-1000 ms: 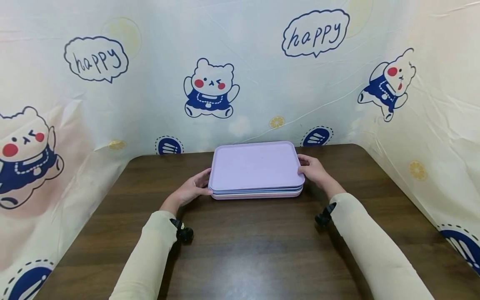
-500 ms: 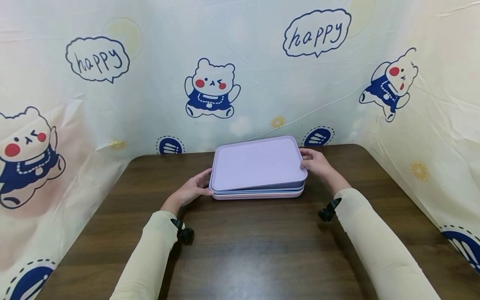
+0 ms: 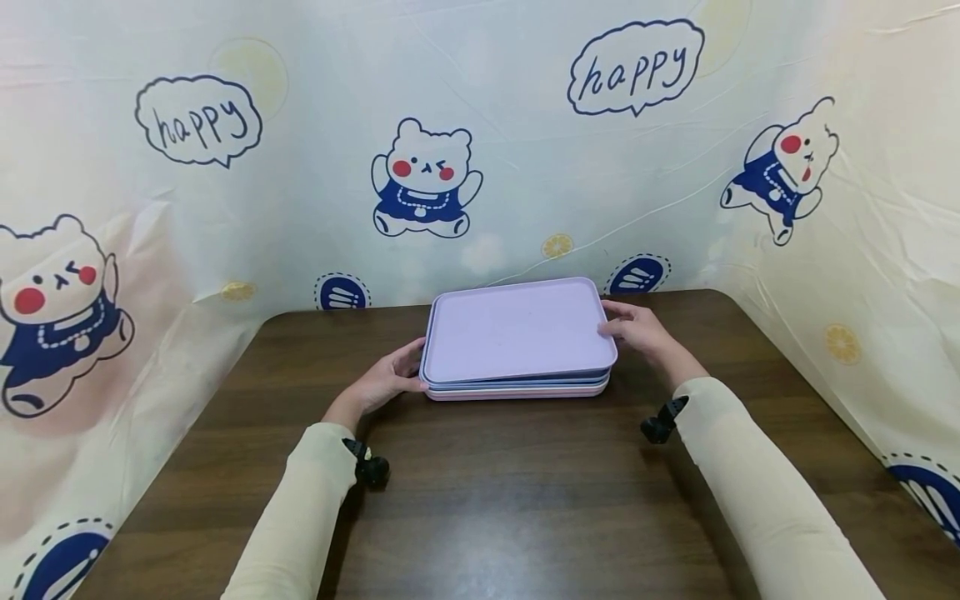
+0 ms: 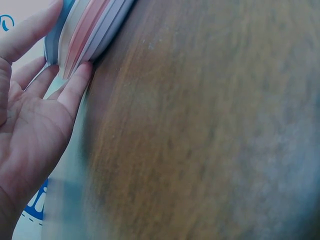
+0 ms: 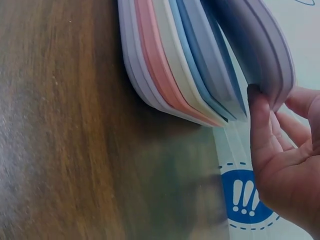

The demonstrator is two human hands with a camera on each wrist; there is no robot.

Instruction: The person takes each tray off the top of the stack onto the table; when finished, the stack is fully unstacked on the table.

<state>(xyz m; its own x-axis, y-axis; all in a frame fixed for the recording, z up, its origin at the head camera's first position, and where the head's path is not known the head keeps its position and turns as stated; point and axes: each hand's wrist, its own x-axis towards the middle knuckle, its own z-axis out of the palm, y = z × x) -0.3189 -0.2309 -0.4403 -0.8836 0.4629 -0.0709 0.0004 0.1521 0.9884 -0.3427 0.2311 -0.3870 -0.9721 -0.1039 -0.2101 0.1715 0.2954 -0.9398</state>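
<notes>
A stack of trays [image 3: 517, 390] in several pastel colours lies near the table's far edge. Its top purple tray [image 3: 521, 329] is tilted, with the right end raised off the trays below. The right hand [image 3: 637, 329] pinches that raised end, thumb above and fingers beneath; the gap under the purple tray [image 5: 270, 55] shows in the right wrist view. At the stack's left end, the left hand [image 3: 385, 377] touches the tray edges with fingers spread. Its fingertips [image 4: 82, 70] rest against the stacked rims [image 4: 87, 35] in the left wrist view.
The brown wooden table [image 3: 480, 492] extends around the stack. Behind it and at both sides hangs a pale printed cloth [image 3: 300, 208] with cartoon bears. Black wrist cameras [image 3: 371, 468] are strapped at both sleeves.
The right hand has moved up and slightly right, raising the purple tray's right end off the stack, then lowered it a little. The left hand has stayed at the stack's left end.
</notes>
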